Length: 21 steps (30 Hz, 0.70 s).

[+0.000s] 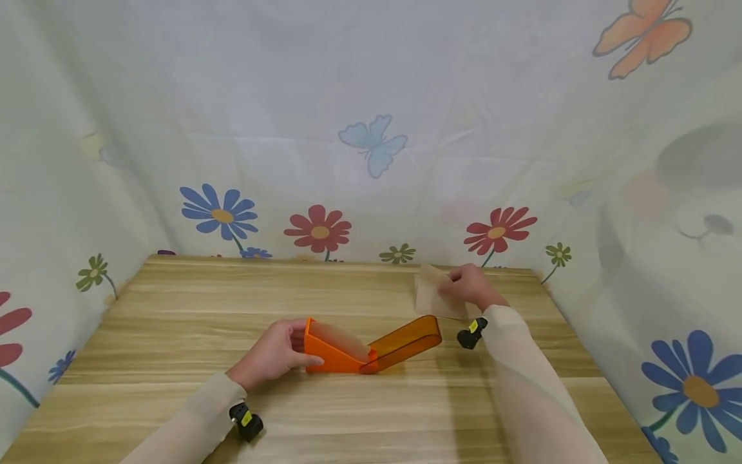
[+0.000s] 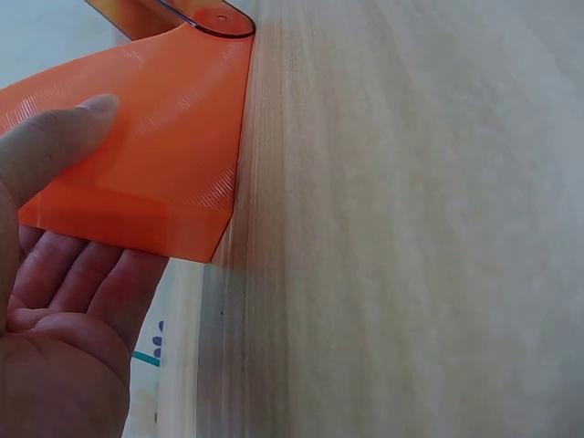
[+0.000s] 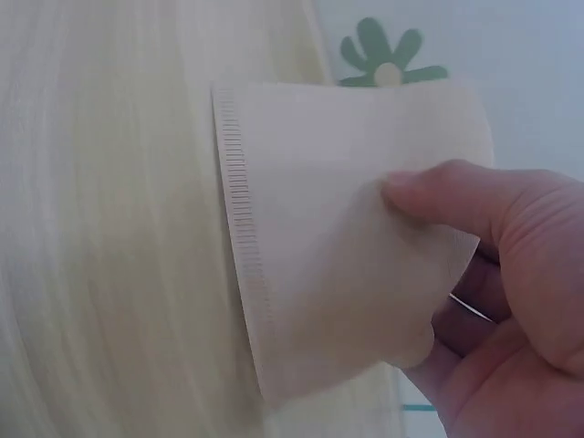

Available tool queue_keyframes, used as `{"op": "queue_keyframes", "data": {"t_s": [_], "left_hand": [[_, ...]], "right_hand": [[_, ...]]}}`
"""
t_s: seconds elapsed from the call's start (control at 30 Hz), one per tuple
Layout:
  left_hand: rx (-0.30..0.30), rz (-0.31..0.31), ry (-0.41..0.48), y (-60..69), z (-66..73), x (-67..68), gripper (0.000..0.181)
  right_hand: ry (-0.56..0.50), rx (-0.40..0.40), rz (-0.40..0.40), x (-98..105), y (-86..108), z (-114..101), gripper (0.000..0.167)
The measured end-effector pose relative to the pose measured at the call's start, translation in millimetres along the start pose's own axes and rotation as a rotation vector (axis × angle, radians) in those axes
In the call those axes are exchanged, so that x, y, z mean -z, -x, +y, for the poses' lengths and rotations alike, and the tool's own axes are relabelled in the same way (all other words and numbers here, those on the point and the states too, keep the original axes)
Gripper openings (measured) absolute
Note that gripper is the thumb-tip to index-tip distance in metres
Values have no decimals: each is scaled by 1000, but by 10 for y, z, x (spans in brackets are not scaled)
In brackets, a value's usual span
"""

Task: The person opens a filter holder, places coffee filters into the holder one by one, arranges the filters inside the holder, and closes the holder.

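An orange box [image 1: 333, 351] with a see-through amber lid [image 1: 408, 340] swung open to the right stands on the wooden table. Pale paper shows inside it. My left hand [image 1: 275, 356] grips its left end, the thumb on the near side [image 2: 155, 155] and the fingers behind and beneath in the left wrist view. At the table's back right, my right hand [image 1: 472, 287] pinches a beige paper filter [image 1: 433, 283] with a crimped edge, seen close up in the right wrist view [image 3: 310, 210]. Under it in the head view lies more of the same paper [image 1: 449, 308].
The wooden table [image 1: 261, 290] ends at a pale curtain [image 1: 261, 161] printed with flowers and butterflies, behind and at both sides. A black wrist camera [image 1: 246, 422] is on the left wrist and another [image 1: 472, 334] on the right.
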<state>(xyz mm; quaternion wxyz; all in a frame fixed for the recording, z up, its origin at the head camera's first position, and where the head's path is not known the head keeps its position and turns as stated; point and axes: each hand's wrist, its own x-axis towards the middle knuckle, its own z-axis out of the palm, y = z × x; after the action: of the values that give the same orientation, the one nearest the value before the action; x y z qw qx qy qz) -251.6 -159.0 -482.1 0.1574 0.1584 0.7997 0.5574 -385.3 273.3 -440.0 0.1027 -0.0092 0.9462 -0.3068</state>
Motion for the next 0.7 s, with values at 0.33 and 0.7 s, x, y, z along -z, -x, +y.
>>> {"op": "queue_keyframes", "data": {"t_s": [0.33,0.7], "left_hand": [[7,4,-3,11,-17,6,51],[14,8,1,1,18,4,50]], "right_hand": [[20,153,-2,214,306,-294,24],[21,315,-16,308,626,-712,34]]}}
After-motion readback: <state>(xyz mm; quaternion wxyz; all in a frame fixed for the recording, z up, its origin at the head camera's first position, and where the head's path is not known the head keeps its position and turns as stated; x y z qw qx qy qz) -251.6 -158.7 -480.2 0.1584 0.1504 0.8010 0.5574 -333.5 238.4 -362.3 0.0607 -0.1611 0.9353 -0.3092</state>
